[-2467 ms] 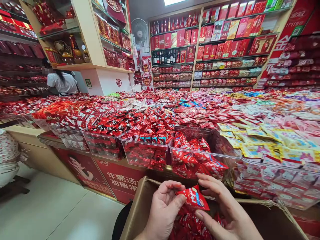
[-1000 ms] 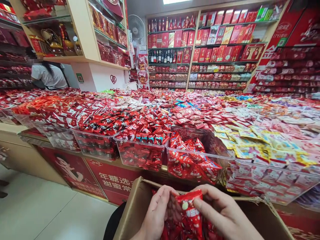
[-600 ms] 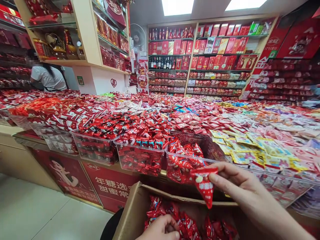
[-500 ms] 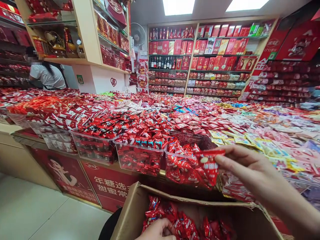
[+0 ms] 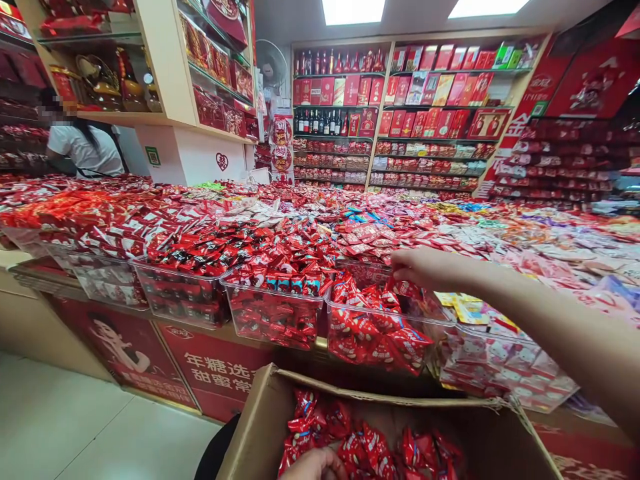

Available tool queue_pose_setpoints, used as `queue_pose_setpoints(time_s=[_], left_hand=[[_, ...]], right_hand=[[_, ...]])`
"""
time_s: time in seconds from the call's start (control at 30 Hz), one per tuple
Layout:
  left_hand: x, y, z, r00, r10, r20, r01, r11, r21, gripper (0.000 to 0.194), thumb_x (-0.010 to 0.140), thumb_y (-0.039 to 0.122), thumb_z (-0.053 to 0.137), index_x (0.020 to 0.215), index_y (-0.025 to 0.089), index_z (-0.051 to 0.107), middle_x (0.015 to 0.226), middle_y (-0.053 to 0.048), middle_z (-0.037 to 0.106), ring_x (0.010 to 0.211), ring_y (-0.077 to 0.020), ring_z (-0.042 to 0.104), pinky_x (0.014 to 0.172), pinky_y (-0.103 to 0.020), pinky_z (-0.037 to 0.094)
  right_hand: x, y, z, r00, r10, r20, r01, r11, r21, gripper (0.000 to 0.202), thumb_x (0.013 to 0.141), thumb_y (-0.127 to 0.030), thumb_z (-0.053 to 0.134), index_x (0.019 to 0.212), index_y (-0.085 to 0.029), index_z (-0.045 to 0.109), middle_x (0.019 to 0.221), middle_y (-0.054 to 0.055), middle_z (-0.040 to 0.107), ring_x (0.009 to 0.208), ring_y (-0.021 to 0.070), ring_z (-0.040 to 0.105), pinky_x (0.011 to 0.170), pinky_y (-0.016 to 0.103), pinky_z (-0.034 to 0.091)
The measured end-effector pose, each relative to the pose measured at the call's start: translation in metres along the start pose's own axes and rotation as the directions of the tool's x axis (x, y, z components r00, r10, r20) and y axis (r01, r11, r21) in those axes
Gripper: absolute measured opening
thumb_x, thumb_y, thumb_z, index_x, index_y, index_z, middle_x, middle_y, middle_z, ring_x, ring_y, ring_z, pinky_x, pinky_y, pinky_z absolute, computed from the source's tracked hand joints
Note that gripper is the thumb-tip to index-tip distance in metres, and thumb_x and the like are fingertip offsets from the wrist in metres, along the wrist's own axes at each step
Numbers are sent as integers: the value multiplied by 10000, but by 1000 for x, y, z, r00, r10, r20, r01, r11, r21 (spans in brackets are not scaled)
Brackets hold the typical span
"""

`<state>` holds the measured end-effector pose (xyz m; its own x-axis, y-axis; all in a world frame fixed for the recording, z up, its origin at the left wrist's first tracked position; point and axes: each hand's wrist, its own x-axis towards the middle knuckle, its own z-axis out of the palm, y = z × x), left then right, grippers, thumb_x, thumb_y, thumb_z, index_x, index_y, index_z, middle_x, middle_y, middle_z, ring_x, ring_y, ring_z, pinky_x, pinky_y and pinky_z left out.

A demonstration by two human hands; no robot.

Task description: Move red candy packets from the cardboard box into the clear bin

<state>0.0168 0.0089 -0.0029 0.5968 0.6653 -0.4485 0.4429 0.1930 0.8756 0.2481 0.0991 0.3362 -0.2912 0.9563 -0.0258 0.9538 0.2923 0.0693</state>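
Note:
My right hand is over the back of a clear plastic bin of red candy packets. Its fingers are curled down and closed, and red wrapping shows just beneath them; what they hold is unclear. Low in the view, my left hand rests among red packets inside an open cardboard box. Its fingers are bent and closed, with their tips partly hidden, so I cannot make out what is in them. The box stands below and in front of the bin.
More clear bins of wrapped candy line the counter's front, with a bin of pink packets at the right. Loose candy covers the counter behind. Shelves hold bottles and boxes. A person in white stands far left.
My right hand has moved up, left and away from me, over the bin's back part; the red packet it held out in front no longer shows there. My left hand has sunk slightly lower.

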Motion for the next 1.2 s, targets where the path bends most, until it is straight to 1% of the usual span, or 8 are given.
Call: queue_pose_setpoints(time_s=[0.1,0.2,0.3,0.37,0.63,1.0,1.1,1.2], left_hand=[[-8,11,1,1000,-1,-27,1,1000,8,437,538,543,638,721,164,522,564,68,415,529,-68,346,519,-212,244],[-15,20,2,999,-23,-42,24,999,24,213,613,308,606,743,154,535,577,59,438,541,-77,367,521,-217,247],[-19,24,2,998,-40,-56,42,999,33,144,623,199,556,758,147,545,570,60,433,536,-78,366,515,-217,246],[-20,24,2,998,-39,-56,41,999,36,149,626,172,539,772,143,551,570,62,430,537,-76,366,513,-212,252],[-20,22,4,998,-36,-57,40,996,82,157,615,180,556,769,157,576,589,56,459,560,-84,397,521,-200,282],[-16,11,4,997,-57,-46,63,988,140,248,626,329,661,802,161,611,590,49,495,563,-99,439,551,-223,339],[-13,10,2,999,-48,2,47,984,174,251,711,354,629,842,142,597,686,21,567,626,-114,519,612,-259,417],[-12,13,-1,998,-30,54,19,980,200,238,813,353,530,897,137,584,878,-18,603,779,-150,576,706,-314,475]], right_hand=[[16,-11,0,976,-24,217,47,993,-105,68,736,-146,567,769,-171,621,786,45,654,754,191,600,628,282,421],[31,-22,16,911,41,411,56,973,-222,58,707,-189,643,709,-132,631,776,48,664,772,191,613,695,338,455],[40,-26,36,844,104,526,58,957,-283,162,735,-269,639,693,-113,633,803,55,675,808,193,624,747,384,466],[41,-27,41,822,110,559,64,957,-283,190,737,-298,639,718,-109,642,839,63,678,828,200,628,750,386,472],[24,-31,22,872,122,474,17,960,-279,213,793,-316,581,757,-109,623,826,43,660,795,168,616,714,349,487],[24,-20,36,929,64,364,36,964,-262,155,804,-277,574,775,-128,604,828,26,643,781,148,606,721,336,484],[18,-24,32,924,77,374,15,971,-237,150,793,-269,586,735,-132,606,772,16,642,718,134,604,667,308,490],[12,-28,31,936,84,343,-16,980,-196,104,738,-222,636,795,-137,619,787,23,650,692,133,604,613,283,485]])
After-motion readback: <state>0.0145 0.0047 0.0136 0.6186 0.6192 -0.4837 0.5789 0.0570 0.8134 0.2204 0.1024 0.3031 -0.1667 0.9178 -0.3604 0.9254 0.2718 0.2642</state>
